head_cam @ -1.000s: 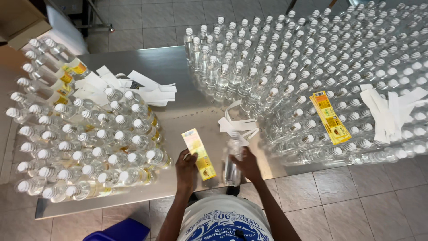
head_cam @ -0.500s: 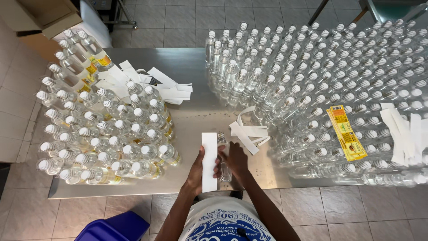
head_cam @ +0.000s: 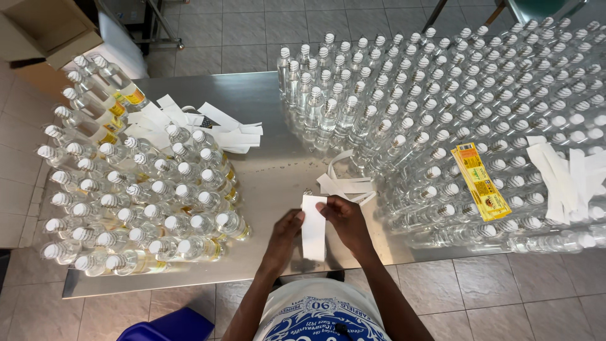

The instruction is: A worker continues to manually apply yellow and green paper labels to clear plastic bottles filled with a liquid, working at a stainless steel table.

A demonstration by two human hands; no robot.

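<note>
1. Step in hand, as I read it: peeling a label strip w/ both hands. Left hand pinches the strip's left edge; its grip is clamped on the paper. Right hand has fingertips on the top right corner, grip closed on the strip too.
2. To do it well (judgement): keep the strip flat and taut btwn both grips, pick at one corner only, pull slow so it doesn't tear or curl.
3. Strip sits right btwn the two grips, over the near edge of the steel counter. Something small shows just above its top edge, prob. a bottle cap; can't tell for sure.
4. Looks: long, narrow, plain white on the side showing, slightly bowed. Thin paper, will crease easily.
5. Just beyond the right grip: loose white backing strips. Left of the left grip: cluster of labelled bottles. Right and beyond: big block of clear bottles, w/ a yellow printed label lying on top.
</note>
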